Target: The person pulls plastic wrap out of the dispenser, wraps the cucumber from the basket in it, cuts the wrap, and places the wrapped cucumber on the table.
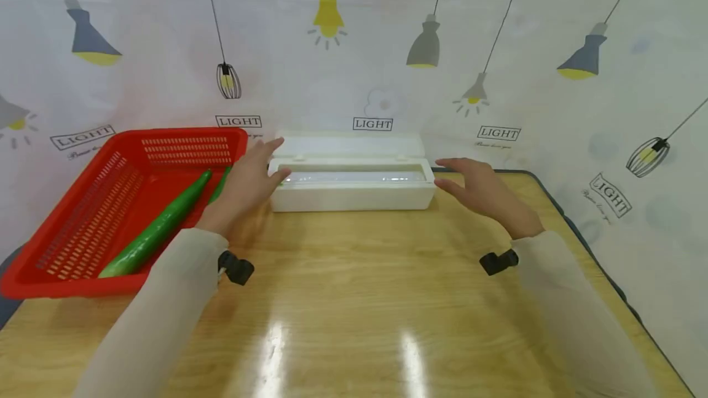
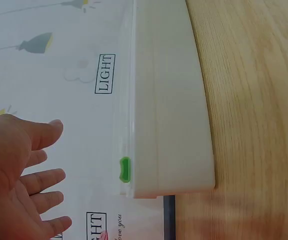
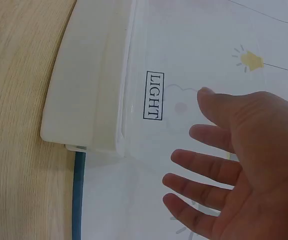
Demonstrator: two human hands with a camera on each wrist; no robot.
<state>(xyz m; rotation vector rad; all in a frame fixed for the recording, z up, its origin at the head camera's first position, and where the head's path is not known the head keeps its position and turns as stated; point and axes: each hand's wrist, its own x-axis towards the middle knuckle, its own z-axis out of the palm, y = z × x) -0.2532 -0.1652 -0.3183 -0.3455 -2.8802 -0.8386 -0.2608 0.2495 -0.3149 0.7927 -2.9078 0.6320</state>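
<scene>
A long white cling film dispenser (image 1: 354, 199) lies at the back of the table with its lid (image 1: 351, 145) tipped back. Inside its trough shows a shiny roll of clear film (image 1: 348, 177). My left hand (image 1: 249, 175) is at the dispenser's left end, thumb overlapping the corner in the head view. At the right end is my right hand (image 1: 480, 189), its thumb right by the corner. Both hands have spread, relaxed fingers and hold nothing. A green slider (image 2: 125, 170) sits on the dispenser's edge in the left wrist view.
To the left stands a red plastic basket (image 1: 33, 269) with slotted walls. A long green cucumber (image 1: 160, 226) lies in it, and another green piece (image 1: 220, 185) is partly hidden by my left hand. Behind the wooden table (image 1: 354, 300) hangs a lamp-printed white cloth (image 1: 381, 29).
</scene>
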